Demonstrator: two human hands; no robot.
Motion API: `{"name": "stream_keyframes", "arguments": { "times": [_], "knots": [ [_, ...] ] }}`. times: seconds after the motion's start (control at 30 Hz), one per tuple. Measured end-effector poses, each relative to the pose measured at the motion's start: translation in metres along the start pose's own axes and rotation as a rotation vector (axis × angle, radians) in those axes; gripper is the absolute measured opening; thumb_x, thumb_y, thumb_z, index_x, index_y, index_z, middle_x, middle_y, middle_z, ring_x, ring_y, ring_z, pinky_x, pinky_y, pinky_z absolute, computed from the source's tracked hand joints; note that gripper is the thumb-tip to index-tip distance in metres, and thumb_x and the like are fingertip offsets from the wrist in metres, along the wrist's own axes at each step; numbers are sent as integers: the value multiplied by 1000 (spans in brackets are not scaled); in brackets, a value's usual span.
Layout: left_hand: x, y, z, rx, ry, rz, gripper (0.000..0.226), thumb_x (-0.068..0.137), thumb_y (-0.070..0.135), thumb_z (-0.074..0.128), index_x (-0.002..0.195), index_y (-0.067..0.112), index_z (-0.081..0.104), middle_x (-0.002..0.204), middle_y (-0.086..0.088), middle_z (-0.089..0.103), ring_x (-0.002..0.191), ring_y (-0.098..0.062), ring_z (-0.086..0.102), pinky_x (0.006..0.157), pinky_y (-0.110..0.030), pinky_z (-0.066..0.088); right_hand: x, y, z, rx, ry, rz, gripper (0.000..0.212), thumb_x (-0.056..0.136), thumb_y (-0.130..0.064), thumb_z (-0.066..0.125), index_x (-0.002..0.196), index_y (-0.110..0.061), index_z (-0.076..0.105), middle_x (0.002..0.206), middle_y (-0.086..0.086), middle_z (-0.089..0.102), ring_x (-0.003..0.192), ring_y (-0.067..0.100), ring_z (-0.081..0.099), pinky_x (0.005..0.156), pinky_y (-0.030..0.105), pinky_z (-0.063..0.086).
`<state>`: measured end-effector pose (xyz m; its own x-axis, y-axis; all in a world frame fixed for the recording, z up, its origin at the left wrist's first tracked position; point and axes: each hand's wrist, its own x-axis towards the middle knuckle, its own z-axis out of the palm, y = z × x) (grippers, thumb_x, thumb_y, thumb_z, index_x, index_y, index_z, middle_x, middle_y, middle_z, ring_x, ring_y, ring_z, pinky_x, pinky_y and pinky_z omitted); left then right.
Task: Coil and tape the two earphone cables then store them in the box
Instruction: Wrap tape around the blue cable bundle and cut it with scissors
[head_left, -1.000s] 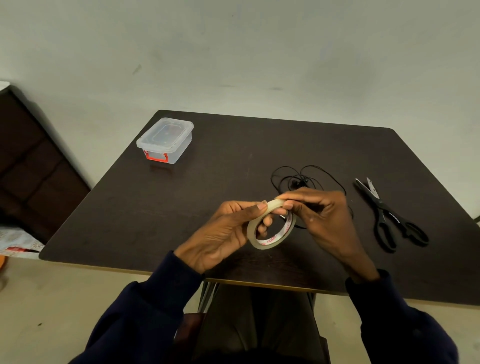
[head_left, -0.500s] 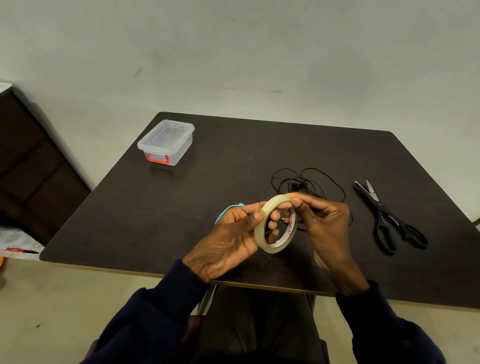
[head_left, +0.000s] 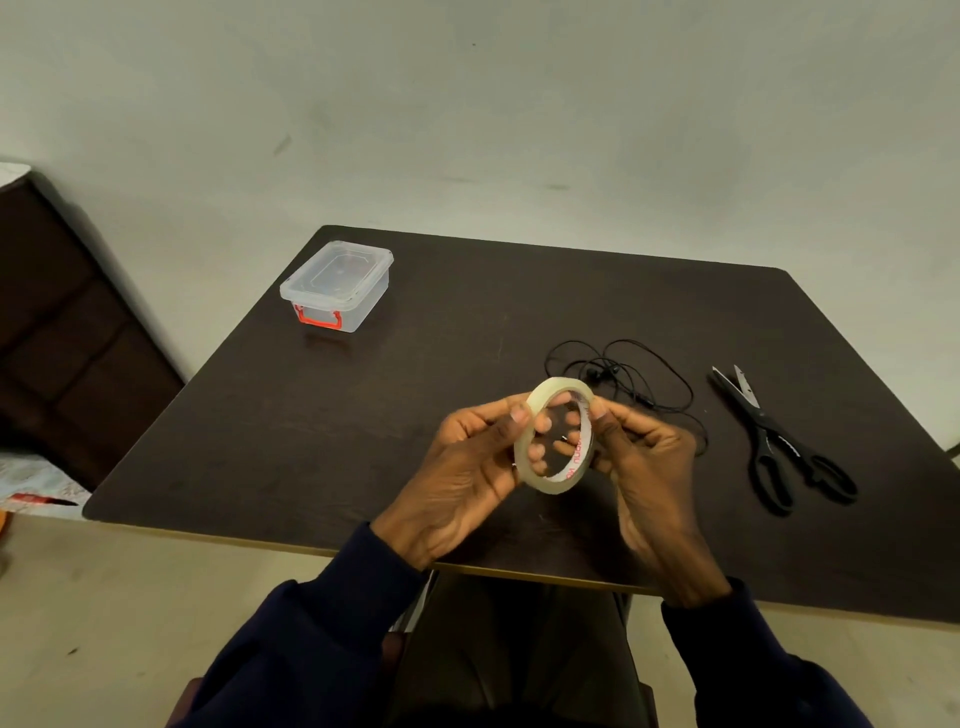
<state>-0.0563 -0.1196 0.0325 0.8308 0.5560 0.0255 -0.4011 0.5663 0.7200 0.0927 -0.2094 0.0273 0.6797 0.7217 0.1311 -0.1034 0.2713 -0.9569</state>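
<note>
The person is holding a pale, translucent ring-shaped roll of adhesive tape (head_left: 551, 486) up between the 2 hands, just above the near part of the dark brown table (head_left: 363, 415), with the ring standing nearly on edge so that its outer band is facing the eyes, probably so the loose end can be found. The left hand (head_left: 467, 467) is gripping the roll's left rim, its thumb pressing on the outer band and its fingertips (head_left: 543, 425) showing through the hole, so this hand seems to be serving as the steady support. The right hand (head_left: 644, 457) is closing on the opposite rim, the thumb lying on the upper right of the band and the other fingers curling behind. This looks like a searching, picking grip, though no free tape end is showing. The thin black earphone cable (head_left: 602, 372) is lying in a loose tangle on the table just beyond the right hand, not yet coiled; whether both cables are in that tangle cannot be told. The black-handled scissors (head_left: 774, 441) are waiting farther out past the right hand, blades pointing away, within easy reach for cutting a strip. The small clear plastic box with a red latch (head_left: 337, 283) is sitting well beyond the left hand, off toward the far corner, its lid on — out of the way until storage. By this layout, the task is standing at an early step, with taping being prepared and nothing stored.
</note>
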Motion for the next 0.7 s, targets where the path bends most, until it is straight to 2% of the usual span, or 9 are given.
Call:
{"name": "stream_keyframes", "arguments": {
  "times": [0.1,0.17,0.23,0.3,0.4,0.47,0.53,0.6,0.7],
  "knots": [
    [5,7,0,105,135,0,39,91,17,63,121,-8,66,76,-5,64,62,-8,56,61,-18,51,5,-3,-12,-299,-198,-136,24,94,-12,63,117,-18,69,103,-6,78,94,15,75,78,25,60],
    [8,10,-2,195,203,-6,34,84,22,70,106,-4,74,68,-3,62,56,-6,53,55,-16,48,11,-8,-17,-462,-384,-207,35,93,-22,64,128,-22,65,113,-2,75,103,18,72,87,32,60],
    [10,11,-3,286,235,-28,36,80,26,74,98,-4,76,61,-1,59,51,-4,48,51,-14,44,18,-13,-18,-592,-474,-298,38,93,-24,65,130,-19,66,113,-1,72,103,19,70,86,38,61],
    [11,11,-3,338,243,-64,40,76,29,76,96,-6,75,59,0,61,48,-3,46,48,-13,41,24,-18,-17,-677,-488,-437,30,93,-21,67,121,-12,72,105,0,73,96,17,71,80,40,60],
    [12,12,-5,325,228,-95,42,75,30,79,95,-7,75,69,-5,67,50,-4,50,49,-13,43,27,-19,-15,-702,-471,-551,22,90,-15,70,111,-8,76,96,0,75,88,13,71,75,33,58],
    [11,12,-7,301,178,-110,36,79,25,76,97,-7,75,74,-8,69,56,-6,54,53,-14,47,27,-17,-16,-658,-442,-531,20,89,-7,72,108,-5,77,94,1,75,86,13,71,75,29,59],
    [9,15,-10,277,109,-128,28,85,21,71,99,-2,77,76,-9,68,63,-9,58,60,-16,51,26,-13,-17,-587,-421,-492,19,89,-3,71,107,-4,77,94,3,76,86,17,73,76,31,60],
    [7,18,-15,241,34,-143,26,91,16,65,106,-2,76,80,-10,68,69,-11,61,67,-18,54,24,-11,-18,-521,-403,-445,19,90,-5,70,108,-5,77,95,4,77,86,22,74,75,36,62],
    [6,21,-19,223,-68,-160,31,97,9,55,121,-6,67,89,-11,69,78,-12,64,77,-21,56,19,-11,-17,-422,-338,-346,20,88,-14,70,108,-15,76,95,2,77,86,23,75,71,35,64]
  ]
}}
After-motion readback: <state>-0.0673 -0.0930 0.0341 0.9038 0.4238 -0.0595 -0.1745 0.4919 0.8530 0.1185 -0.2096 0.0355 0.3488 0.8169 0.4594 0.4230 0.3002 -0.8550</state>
